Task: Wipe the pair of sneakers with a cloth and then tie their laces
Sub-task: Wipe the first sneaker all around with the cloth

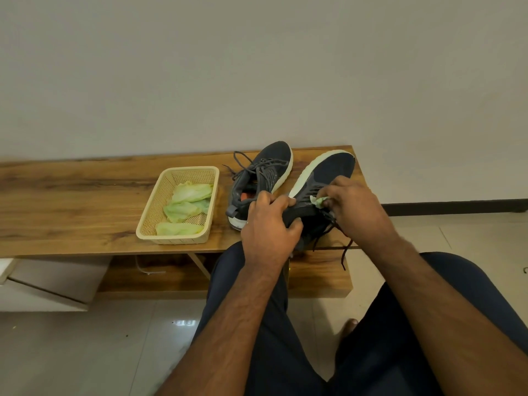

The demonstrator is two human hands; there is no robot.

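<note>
At nine o'clock, spare green cloths wait in the basket (148, 221). Left hand (267, 224) clamps the tilted sneaker's (328, 172) heel, steadying it; right hand (350, 205) pinches a cloth (319, 201) against its side. Other sneaker (261, 178) rests at eleven.

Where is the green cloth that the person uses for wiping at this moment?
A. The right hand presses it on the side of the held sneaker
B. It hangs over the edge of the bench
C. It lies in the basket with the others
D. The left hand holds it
A: the right hand pinches the green cloth against the held sneaker, which the left hand grips at the heel.
</note>
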